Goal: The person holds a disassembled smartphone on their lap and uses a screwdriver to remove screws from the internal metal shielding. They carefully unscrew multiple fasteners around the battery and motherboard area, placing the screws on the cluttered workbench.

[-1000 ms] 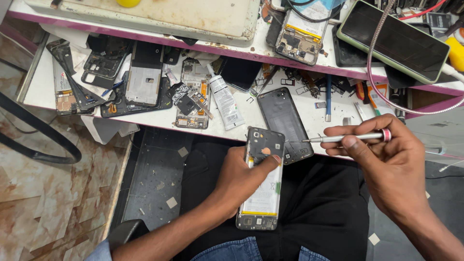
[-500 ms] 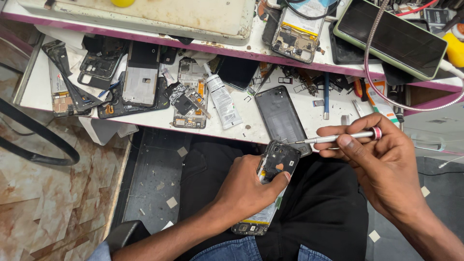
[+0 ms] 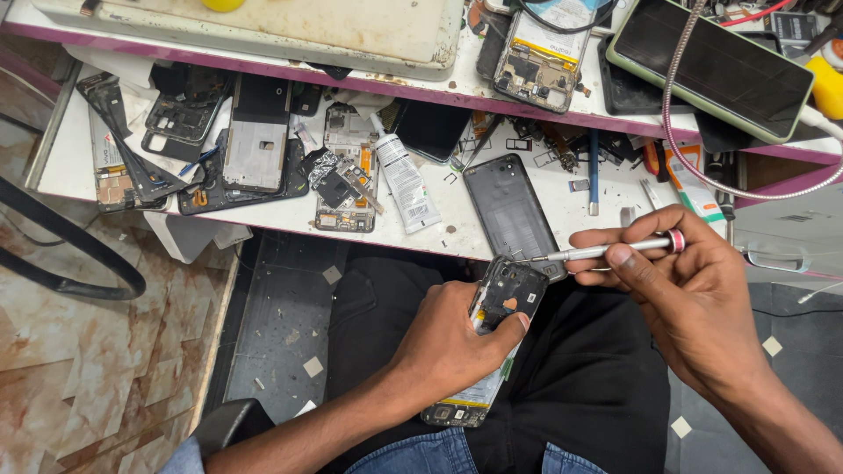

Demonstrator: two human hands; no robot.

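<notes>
My left hand point(image 3: 448, 342) grips an opened phone point(image 3: 505, 298) with its back off, tilted over my lap, the thumb lying across its upper part. My right hand point(image 3: 685, 298) holds a slim silver screwdriver point(image 3: 606, 251) with a red ring at its end. The tip touches the top edge of the phone. A black phone back cover point(image 3: 509, 211) lies on the white shelf point(image 3: 263, 211) just above the tip.
The shelf carries several stripped phone frames point(image 3: 255, 140), circuit boards point(image 3: 342, 184), a white glue tube point(image 3: 406, 180) and a blue pen point(image 3: 594, 171). An upper ledge holds a green-edged phone point(image 3: 711, 66) on a metal-sheathed cable point(image 3: 694, 167) and another open phone point(image 3: 540, 53).
The phone has tilted and shifted right and slightly down in my left hand. My right hand has brought the screwdriver tip down onto its top edge.
</notes>
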